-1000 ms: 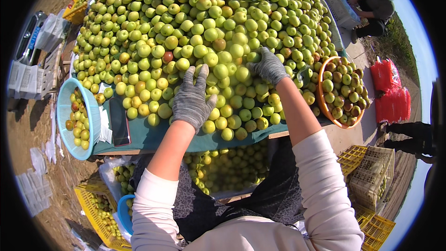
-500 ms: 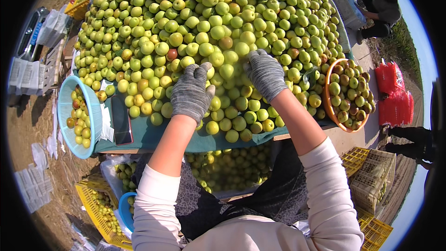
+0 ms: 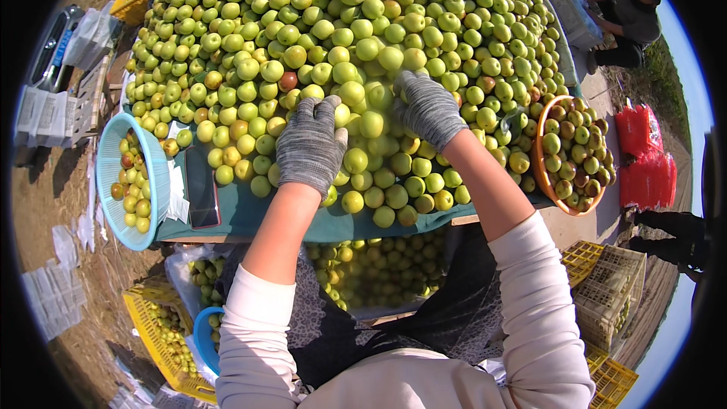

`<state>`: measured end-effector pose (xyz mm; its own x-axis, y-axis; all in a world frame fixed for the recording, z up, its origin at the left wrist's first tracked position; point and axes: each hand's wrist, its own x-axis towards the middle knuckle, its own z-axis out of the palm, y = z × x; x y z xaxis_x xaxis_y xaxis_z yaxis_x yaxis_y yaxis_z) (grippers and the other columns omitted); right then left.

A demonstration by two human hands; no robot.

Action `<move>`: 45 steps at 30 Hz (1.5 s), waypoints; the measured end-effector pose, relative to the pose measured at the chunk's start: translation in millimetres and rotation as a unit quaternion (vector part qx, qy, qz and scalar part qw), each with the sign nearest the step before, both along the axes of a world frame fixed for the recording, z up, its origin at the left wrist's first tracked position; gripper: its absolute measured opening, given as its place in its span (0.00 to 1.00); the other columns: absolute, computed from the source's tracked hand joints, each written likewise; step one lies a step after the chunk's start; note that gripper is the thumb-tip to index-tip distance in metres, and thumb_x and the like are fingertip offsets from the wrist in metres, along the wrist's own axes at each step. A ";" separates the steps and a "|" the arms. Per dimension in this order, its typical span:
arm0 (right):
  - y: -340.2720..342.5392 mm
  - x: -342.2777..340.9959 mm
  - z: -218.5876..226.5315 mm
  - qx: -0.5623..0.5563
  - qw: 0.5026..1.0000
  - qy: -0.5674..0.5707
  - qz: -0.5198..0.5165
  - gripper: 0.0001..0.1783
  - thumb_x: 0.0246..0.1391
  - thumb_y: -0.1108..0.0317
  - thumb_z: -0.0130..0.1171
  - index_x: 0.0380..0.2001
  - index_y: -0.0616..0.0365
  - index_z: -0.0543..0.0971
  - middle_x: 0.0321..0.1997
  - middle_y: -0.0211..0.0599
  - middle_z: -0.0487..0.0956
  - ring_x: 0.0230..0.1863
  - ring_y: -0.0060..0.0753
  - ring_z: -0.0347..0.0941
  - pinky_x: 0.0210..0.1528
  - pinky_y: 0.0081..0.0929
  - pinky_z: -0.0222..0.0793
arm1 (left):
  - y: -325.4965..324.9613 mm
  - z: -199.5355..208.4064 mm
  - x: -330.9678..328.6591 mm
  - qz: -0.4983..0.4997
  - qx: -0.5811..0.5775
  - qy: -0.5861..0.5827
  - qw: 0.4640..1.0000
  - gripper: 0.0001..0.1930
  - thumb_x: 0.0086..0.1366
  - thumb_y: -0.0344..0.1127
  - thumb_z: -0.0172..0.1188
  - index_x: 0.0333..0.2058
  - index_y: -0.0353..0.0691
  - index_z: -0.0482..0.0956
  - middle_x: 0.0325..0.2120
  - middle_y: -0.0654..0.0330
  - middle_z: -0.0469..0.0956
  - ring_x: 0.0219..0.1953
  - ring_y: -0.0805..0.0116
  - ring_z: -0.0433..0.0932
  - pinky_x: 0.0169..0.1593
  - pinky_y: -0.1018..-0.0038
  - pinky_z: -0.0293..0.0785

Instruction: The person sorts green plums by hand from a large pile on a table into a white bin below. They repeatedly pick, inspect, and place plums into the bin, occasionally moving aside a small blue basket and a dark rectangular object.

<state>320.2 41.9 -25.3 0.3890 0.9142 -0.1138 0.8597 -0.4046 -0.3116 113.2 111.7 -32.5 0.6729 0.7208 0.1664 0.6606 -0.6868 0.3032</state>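
Observation:
A broad heap of green-yellow jujubes (image 3: 250, 70), some with brown blush, covers the table in front of me. Both hands wear grey knitted gloves and rest at the heap's near part. My left hand (image 3: 309, 144) lies over jujubes, its fingers bent and its thumb held apart, beside a loose jujube (image 3: 371, 123). Across a small gap, my right hand (image 3: 430, 110) has its fingers curled inward against the fruit; its palm and anything inside are hidden. One reddish jujube (image 3: 288, 81) sits beyond my left hand.
A light blue basket (image 3: 157, 189) of jujubes stands left, near a dark phone (image 3: 203, 189). At right are an orange basket (image 3: 541, 155) of browner fruit and red packets (image 3: 647, 180). Yellow crates (image 3: 144, 326) stand below. Another person (image 3: 632, 15) works at the far right.
My right hand has shifted slightly left, toward my left hand. My left hand stays nearly in place, and the whole view has moved a little.

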 end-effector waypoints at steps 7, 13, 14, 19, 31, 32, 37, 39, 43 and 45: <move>-59.8 -30.5 22.7 0.128 0.754 0.608 -0.214 0.22 0.62 0.50 0.52 0.51 0.54 0.72 0.43 0.33 0.78 0.36 0.32 0.76 0.38 0.29 0.76 | -32.8 12.1 5.4 -0.146 -0.002 -0.231 0.962 0.28 0.54 0.46 0.66 0.52 0.41 0.72 0.47 0.52 0.72 0.49 0.53 0.74 0.52 0.60 0.72; -52.2 -44.5 27.0 0.031 0.657 0.751 -0.065 0.33 0.63 0.43 0.48 0.56 0.62 0.69 0.51 0.41 0.76 0.48 0.31 0.76 0.44 0.29 0.77 | -42.0 12.0 4.6 -0.135 -0.179 -0.283 0.933 0.24 0.54 0.38 0.69 0.49 0.41 0.72 0.44 0.52 0.76 0.47 0.53 0.76 0.52 0.63 0.73; -47.7 -30.7 28.4 0.030 0.788 0.613 -0.054 0.26 0.64 0.49 0.48 0.50 0.62 0.75 0.44 0.40 0.79 0.44 0.29 0.77 0.45 0.29 0.76 | -40.5 11.5 4.5 -0.091 -0.248 -0.287 0.921 0.22 0.55 0.36 0.68 0.47 0.40 0.72 0.43 0.54 0.76 0.47 0.57 0.75 0.53 0.65 0.72; 3.5 7.2 9.4 0.224 0.970 -0.087 -0.036 0.19 0.52 0.70 0.57 0.50 0.50 0.74 0.46 0.42 0.75 0.50 0.48 0.73 0.49 0.41 0.73 | -19.2 8.8 -2.7 -0.008 -0.611 -0.382 0.693 0.19 0.62 0.47 0.62 0.44 0.41 0.73 0.32 0.60 0.77 0.29 0.68 0.76 0.30 0.75 0.74; -30.0 35.4 -2.0 0.128 0.983 -0.123 -0.046 0.16 0.45 0.66 0.65 0.39 0.54 0.75 0.39 0.44 0.77 0.41 0.47 0.75 0.45 0.39 0.73 | -8.2 -0.3 -7.5 0.133 -0.826 -0.471 0.279 0.14 0.66 0.45 0.55 0.43 0.43 0.75 0.32 0.58 0.78 0.26 0.67 0.75 0.26 0.75 0.74; -37.7 36.1 0.5 0.174 0.979 -0.071 -0.080 0.14 0.46 0.66 0.65 0.38 0.54 0.75 0.36 0.42 0.78 0.37 0.45 0.76 0.43 0.37 0.74 | -9.5 0.2 -8.0 0.110 -0.820 -0.474 0.301 0.13 0.65 0.41 0.56 0.44 0.42 0.75 0.33 0.58 0.78 0.28 0.68 0.75 0.29 0.75 0.75; -72.2 3.4 23.8 0.216 0.722 0.606 -0.255 0.16 0.61 0.52 0.53 0.36 0.55 0.77 0.22 0.28 0.75 0.20 0.14 0.66 0.17 0.10 0.57 | -24.9 7.2 -6.9 0.003 -0.783 -0.412 0.466 0.19 0.61 0.31 0.60 0.51 0.40 0.73 0.37 0.58 0.77 0.34 0.71 0.76 0.37 0.74 0.79; -68.8 -19.8 29.4 0.173 0.702 0.649 -0.236 0.23 0.62 0.45 0.47 0.40 0.54 0.76 0.25 0.28 0.76 0.17 0.12 0.62 0.16 0.08 0.53 | -30.1 12.2 -3.6 -0.023 -0.792 -0.336 0.509 0.21 0.63 0.38 0.57 0.53 0.38 0.71 0.40 0.57 0.77 0.31 0.73 0.76 0.32 0.77 0.78; -55.0 -51.7 36.0 0.264 0.887 0.369 0.092 0.26 0.66 0.50 0.41 0.55 0.57 0.72 0.42 0.36 0.76 0.44 0.29 0.73 0.47 0.27 0.69 | -34.1 19.3 -0.3 -0.074 -0.753 -0.332 0.562 0.27 0.66 0.56 0.52 0.53 0.39 0.70 0.38 0.58 0.78 0.27 0.74 0.76 0.26 0.80 0.75; -44.4 -46.1 38.6 0.269 0.938 0.182 0.121 0.21 0.61 0.60 0.52 0.54 0.59 0.73 0.46 0.44 0.75 0.51 0.44 0.71 0.56 0.35 0.66 | -32.6 18.6 0.3 -0.011 -0.782 -0.373 0.500 0.26 0.64 0.55 0.56 0.51 0.41 0.70 0.36 0.58 0.78 0.24 0.74 0.75 0.23 0.78 0.74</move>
